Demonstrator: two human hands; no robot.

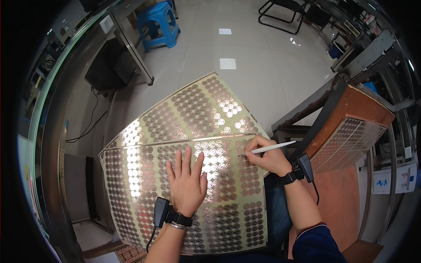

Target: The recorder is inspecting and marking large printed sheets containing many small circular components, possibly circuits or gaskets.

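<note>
A large pale-green sheet [153, 193] covered with rows of shiny round metallic pieces lies in front of me. My left hand [187, 183] rests flat on it near the middle, fingers spread and holding nothing. At the sheet's upper right edge, my right hand [268, 155] is closed round a slim white pen [277, 147]. The pen slants, its tapered end sticking out to the right, while its other end is hidden by my fingers. A second sheet [166, 115] of the same kind extends beyond the far edge of the first, turned at an angle.
On the right, a brown board [325, 210] and another patterned sheet [351, 138] sit by a metal frame [307, 103]. A glass-edged bench [57, 87] runs along the left. Farther off are a blue stool [158, 24] and a black folding chair [283, 15].
</note>
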